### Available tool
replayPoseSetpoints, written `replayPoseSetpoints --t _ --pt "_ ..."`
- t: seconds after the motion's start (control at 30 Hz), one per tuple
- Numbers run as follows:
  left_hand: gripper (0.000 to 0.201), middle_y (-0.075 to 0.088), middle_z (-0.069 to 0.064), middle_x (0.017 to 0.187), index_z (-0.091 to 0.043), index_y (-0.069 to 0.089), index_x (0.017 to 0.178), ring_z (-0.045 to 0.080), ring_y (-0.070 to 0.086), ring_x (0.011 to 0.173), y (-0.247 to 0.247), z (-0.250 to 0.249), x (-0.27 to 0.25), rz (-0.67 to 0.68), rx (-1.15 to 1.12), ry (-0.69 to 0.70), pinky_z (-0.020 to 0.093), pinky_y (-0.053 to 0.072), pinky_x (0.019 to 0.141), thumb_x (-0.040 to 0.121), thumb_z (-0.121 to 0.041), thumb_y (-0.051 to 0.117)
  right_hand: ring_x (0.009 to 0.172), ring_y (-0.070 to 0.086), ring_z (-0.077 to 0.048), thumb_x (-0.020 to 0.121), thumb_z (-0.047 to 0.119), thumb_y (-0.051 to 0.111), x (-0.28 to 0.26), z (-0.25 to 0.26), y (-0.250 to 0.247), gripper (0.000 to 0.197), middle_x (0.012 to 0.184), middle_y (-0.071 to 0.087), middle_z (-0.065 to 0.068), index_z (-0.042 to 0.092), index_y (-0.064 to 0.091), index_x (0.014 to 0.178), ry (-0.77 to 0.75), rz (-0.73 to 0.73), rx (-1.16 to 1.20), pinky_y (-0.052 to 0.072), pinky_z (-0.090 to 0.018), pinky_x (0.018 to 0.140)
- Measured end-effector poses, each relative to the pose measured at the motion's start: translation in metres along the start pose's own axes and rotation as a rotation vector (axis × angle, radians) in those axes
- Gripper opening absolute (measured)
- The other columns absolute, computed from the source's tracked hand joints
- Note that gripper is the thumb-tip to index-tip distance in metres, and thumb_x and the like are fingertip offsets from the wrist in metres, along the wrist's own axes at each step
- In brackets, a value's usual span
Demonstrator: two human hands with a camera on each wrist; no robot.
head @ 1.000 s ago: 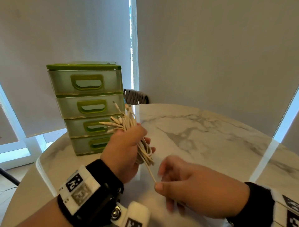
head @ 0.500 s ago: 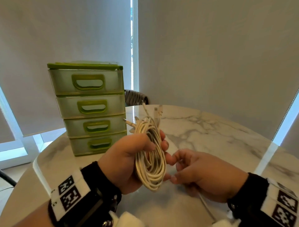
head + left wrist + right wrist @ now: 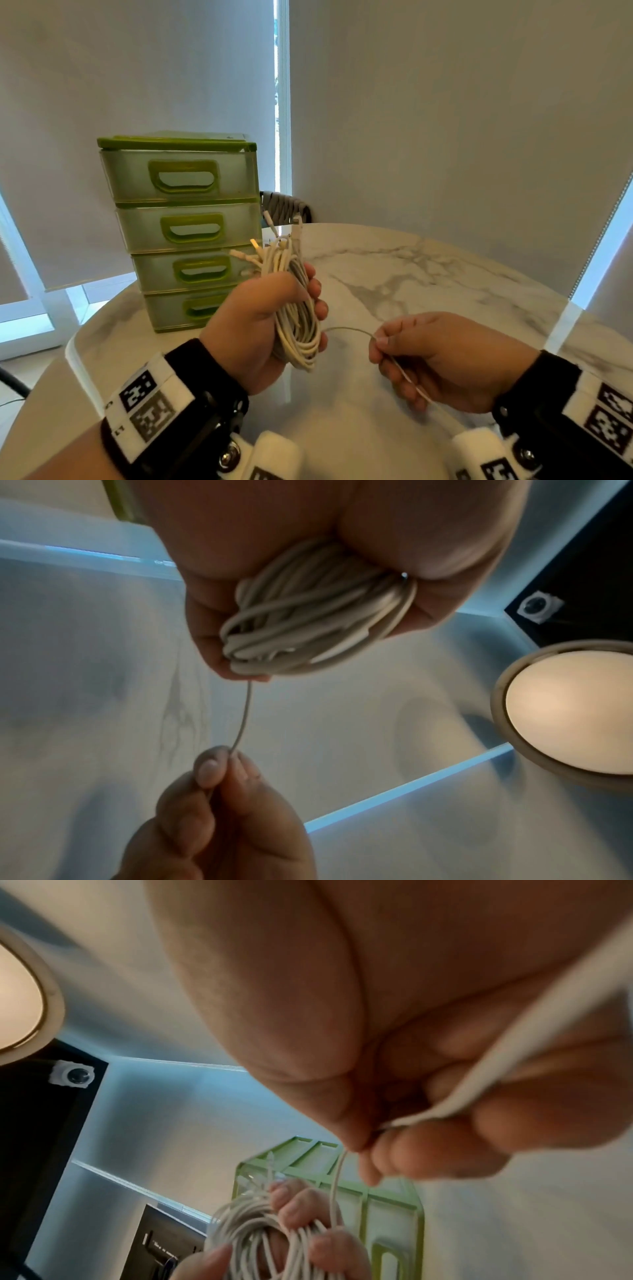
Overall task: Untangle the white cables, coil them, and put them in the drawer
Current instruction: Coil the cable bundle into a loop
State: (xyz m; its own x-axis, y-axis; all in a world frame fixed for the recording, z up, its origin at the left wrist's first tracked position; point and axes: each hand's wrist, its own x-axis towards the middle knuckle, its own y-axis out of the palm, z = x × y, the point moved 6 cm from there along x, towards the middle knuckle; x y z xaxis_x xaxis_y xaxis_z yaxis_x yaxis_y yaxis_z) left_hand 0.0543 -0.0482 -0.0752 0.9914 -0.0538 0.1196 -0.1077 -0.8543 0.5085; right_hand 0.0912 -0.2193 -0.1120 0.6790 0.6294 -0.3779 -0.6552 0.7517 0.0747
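Note:
My left hand [image 3: 270, 318] grips a coil of white cables [image 3: 297, 322] upright above the marble table, and several plug ends [image 3: 270, 246] stick out of its top. The same coil [image 3: 308, 626] fills the left wrist view under the palm. One loose strand [image 3: 346, 329] runs from the coil's lower part to my right hand [image 3: 421, 356], which pinches it between thumb and forefinger. That strand [image 3: 244, 718] hangs taut-looking in the left wrist view, and its tail [image 3: 534, 1042] passes through the right palm. The green drawer unit [image 3: 185, 226] stands behind the coil with all its drawers closed.
The round marble table [image 3: 428, 281] stretches to the right and behind my hands. A woven chair back [image 3: 286, 205] shows beyond the far edge. Window blinds hang behind. A round ceiling lamp [image 3: 568, 718] shows in the wrist views.
My right hand has drawn away to the right, pulling one strand out from the coil. The left hand has turned the coil more upright, where it stays gripped.

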Motion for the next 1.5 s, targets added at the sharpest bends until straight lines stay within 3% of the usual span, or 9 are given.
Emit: replayPoseSetpoints --t 0.23,0.47,0.63,0.8,1.0,1.17,1.33,1.4,1.5 --pt "0.053 0.061 0.017 0.082 -0.007 0.062 0.098 0.030 0.064 0.075 0.010 0.028 -0.009 0.080 0.231 -0.206 0.042 0.054 0.063 0.045 -0.012 0.064 0.050 0.049 -0.016 0.088 0.020 0.052 0.004 0.008 0.023 0.029 0.067 0.054 -0.007 -0.001 0.072 0.091 -0.065 0.117 0.464 0.041 -0.027 0.047" --pt "0.065 0.060 0.016 0.091 -0.012 0.056 0.108 0.028 0.059 0.080 0.002 0.018 -0.004 0.039 0.577 -0.217 0.038 0.051 0.067 0.046 -0.023 0.070 0.052 0.055 -0.017 0.074 0.005 0.057 0.001 0.011 0.019 0.041 0.075 0.061 -0.011 -0.005 0.069 0.112 -0.064 0.202 0.412 0.047 -0.028 0.049" --pt "0.016 0.064 -0.018 0.062 -0.021 0.064 0.083 -0.006 0.059 0.060 0.019 0.011 -0.005 0.149 0.665 -0.031 0.012 0.047 0.059 0.085 -0.008 0.072 0.050 0.057 -0.013 0.069 0.004 0.083 -0.009 0.016 0.022 0.049 0.074 0.058 -0.009 -0.002 0.066 0.115 -0.031 0.284 0.483 0.051 -0.024 0.045" --pt "0.036 0.076 -0.017 0.097 -0.047 0.076 0.094 -0.002 0.068 0.097 0.032 0.008 -0.008 0.202 0.736 0.057 0.012 0.048 0.083 0.091 -0.013 0.066 0.064 0.057 -0.014 0.081 0.001 0.058 -0.009 0.018 0.034 0.044 0.082 0.059 -0.010 -0.006 0.062 0.124 -0.148 0.258 0.443 0.050 -0.027 0.058" --pt "0.036 0.064 -0.039 0.069 -0.050 0.071 0.070 -0.022 0.060 0.075 0.048 -0.001 -0.016 0.271 0.796 0.158 -0.001 0.043 0.065 0.089 -0.020 0.063 0.055 0.050 -0.012 0.072 0.004 0.076 -0.002 0.010 0.036 0.022 0.071 0.057 -0.006 0.004 0.069 0.092 -0.201 0.037 0.409 0.039 -0.025 0.047" --pt "0.017 0.061 -0.010 0.067 -0.019 0.065 0.077 -0.003 0.060 0.066 0.042 0.006 -0.014 0.254 0.676 0.169 0.013 0.050 0.064 0.072 -0.018 0.081 0.034 0.048 -0.008 0.072 0.017 0.069 0.000 0.003 0.042 0.022 0.056 0.058 -0.005 0.007 0.055 0.086 -0.216 -0.053 0.451 0.034 -0.022 0.039" --pt "0.025 0.072 0.012 0.083 -0.015 0.065 0.083 0.018 0.072 0.081 0.036 0.013 -0.010 0.247 0.723 0.124 0.032 0.059 0.077 0.069 -0.010 0.085 0.048 0.054 -0.010 0.058 0.043 0.088 0.002 -0.001 0.047 0.082 0.073 0.059 -0.010 -0.011 0.056 0.112 -0.218 -0.100 0.275 0.035 -0.026 0.046" --pt "0.016 0.064 0.012 0.070 -0.011 0.060 0.073 0.022 0.066 0.066 0.031 0.014 -0.007 0.205 0.762 0.123 0.042 0.056 0.068 0.069 -0.004 0.074 0.054 0.055 -0.014 0.053 0.059 0.087 0.003 -0.001 0.047 0.098 0.075 0.059 -0.012 -0.012 0.058 0.113 -0.209 -0.093 0.231 0.039 -0.027 0.047" --pt "0.013 0.053 0.003 0.052 -0.014 0.056 0.056 0.020 0.052 0.047 0.023 0.006 -0.006 0.091 0.679 0.156 0.033 0.044 0.050 0.064 -0.005 0.059 0.058 0.061 -0.023 0.079 0.059 0.069 -0.007 -0.001 0.056 0.059 0.076 0.061 -0.016 0.002 0.070 0.093 -0.102 0.072 0.186 0.046 -0.031 0.049"
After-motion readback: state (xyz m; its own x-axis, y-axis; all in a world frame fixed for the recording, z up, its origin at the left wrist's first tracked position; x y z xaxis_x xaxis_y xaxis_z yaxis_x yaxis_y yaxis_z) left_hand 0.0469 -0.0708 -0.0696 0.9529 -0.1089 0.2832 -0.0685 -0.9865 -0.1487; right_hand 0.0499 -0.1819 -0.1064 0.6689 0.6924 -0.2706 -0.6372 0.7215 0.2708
